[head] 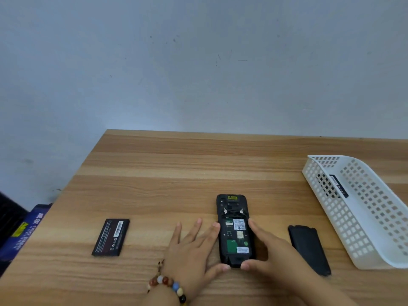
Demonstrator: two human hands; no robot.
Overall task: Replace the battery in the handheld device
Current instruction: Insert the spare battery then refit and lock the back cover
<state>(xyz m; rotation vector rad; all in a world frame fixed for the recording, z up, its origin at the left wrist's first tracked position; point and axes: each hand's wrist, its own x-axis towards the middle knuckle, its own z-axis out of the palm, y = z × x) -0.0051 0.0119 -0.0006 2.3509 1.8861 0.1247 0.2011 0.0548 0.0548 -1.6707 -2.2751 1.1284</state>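
**A:** Where are we in the job?

**B:** The device [236, 235] lies face down on the table [176, 168], near the front edge. Its bay is open and bare: I see board and labels, no cell. I'd call this the gap between old battery out and new one in.

**A:** Hands?

**B:** Apart, one each side. The left hand [192, 250] is flat, fingers straight and spread, forefinger against the device's left edge and thumb at its near corner. The right hand [271, 255] lies along the right edge, thumb at the near end. Neither is clamped round it. They brace it and carry nothing.

**A:** Next move?

**B:** A battery [111, 237] lies well off to the left, label up. The cover [309, 248] sits just beside the right hand. Another dark pack [339, 186] lies in the basket [357, 259], far right. Which one is fresh, I can't tell. My call is to fetch the loose battery, match its contacts to the bay, press it home, then fit the cover.
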